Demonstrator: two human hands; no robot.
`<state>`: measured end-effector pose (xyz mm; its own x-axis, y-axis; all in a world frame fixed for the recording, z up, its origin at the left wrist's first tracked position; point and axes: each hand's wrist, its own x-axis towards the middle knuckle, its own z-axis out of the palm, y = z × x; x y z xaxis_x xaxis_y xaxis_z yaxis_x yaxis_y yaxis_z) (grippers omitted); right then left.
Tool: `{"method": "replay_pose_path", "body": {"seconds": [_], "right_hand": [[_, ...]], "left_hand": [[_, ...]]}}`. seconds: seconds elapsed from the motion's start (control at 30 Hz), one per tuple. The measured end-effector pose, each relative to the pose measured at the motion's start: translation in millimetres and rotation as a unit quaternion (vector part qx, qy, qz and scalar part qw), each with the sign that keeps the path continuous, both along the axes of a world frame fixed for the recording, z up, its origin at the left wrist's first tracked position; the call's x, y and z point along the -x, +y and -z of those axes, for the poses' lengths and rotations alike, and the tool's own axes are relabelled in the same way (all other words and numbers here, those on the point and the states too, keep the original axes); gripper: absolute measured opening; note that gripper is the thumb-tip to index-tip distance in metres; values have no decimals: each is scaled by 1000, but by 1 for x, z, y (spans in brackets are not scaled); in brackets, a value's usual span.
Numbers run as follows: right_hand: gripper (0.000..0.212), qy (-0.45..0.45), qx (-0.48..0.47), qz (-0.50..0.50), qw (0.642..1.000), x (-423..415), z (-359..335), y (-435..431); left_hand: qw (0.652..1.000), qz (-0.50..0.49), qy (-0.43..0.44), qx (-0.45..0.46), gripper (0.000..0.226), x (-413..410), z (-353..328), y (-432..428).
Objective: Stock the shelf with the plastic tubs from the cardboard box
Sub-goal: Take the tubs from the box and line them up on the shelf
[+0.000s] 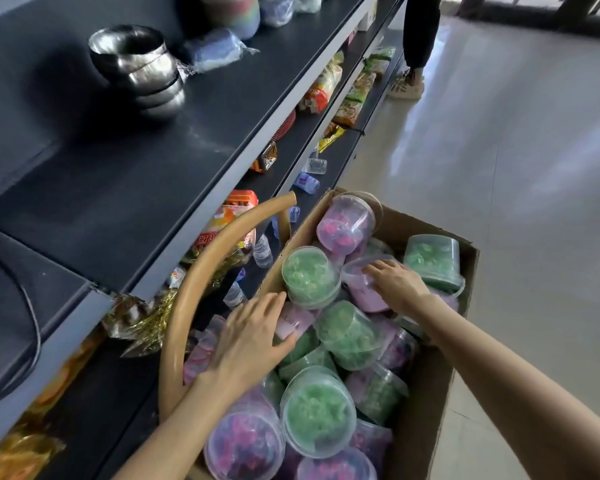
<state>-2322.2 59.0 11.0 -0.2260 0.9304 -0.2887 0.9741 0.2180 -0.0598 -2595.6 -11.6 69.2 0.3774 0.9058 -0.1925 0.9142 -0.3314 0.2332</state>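
Observation:
A cardboard box (426, 407) on the floor at lower right holds several clear plastic tubs with green or pink-purple contents, piled at all angles. My left hand (253, 337) lies over a pink tub (297, 320) near the box's left wall, fingers curved onto it. My right hand (397, 284) reaches further in and rests on another pink tub (359, 285), fingers bent over its rim. A green tub (309, 277) stands between the two hands. The dark shelf (125, 181) runs along the left.
Stacked steel bowls (142, 71) and wrapped goods sit on the top shelf. Lower shelves hold snack packets (321, 88), small bottles and gold tinsel. A tan curved handle (201, 271) arches beside the box. Another person's leg and shoe (407, 84) stand on the tiled floor.

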Motion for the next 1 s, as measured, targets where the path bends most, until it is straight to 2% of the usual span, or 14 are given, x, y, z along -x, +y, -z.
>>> {"method": "replay_pose_path", "body": {"seconds": [0.1, 0.2, 0.33, 0.4, 0.63, 0.77, 0.87, 1.0], "right_hand": [[32, 31, -24, 20, 999, -6, -3, 4], [33, 119, -46, 62, 990, -10, -11, 2], [32, 316, -48, 138, 938, -5, -34, -10], [32, 380, -34, 151, 912, 0, -49, -20], [20, 515, 57, 134, 845, 20, -76, -58], [38, 584, 90, 121, 798, 28, -83, -73], [39, 628, 90, 139, 760, 26, -85, -76], [41, 660, 96, 131, 733, 29, -83, -77]], "left_hand": [[1000, -6, -13, 0, 90, -2, -2, 2], [999, -13, -33, 6, 92, -3, -6, 3], [998, -18, -62, 11, 93, -11, -11, 3], [997, -5, -76, 23, 89, -17, -16, 2], [982, 34, -175, 59, 117, -29, -26, 4], [971, 47, -220, 86, 117, -23, -40, 3], [971, 60, -212, 97, 116, -15, -47, 0], [972, 48, -208, 94, 106, -11, -54, -2]]}}
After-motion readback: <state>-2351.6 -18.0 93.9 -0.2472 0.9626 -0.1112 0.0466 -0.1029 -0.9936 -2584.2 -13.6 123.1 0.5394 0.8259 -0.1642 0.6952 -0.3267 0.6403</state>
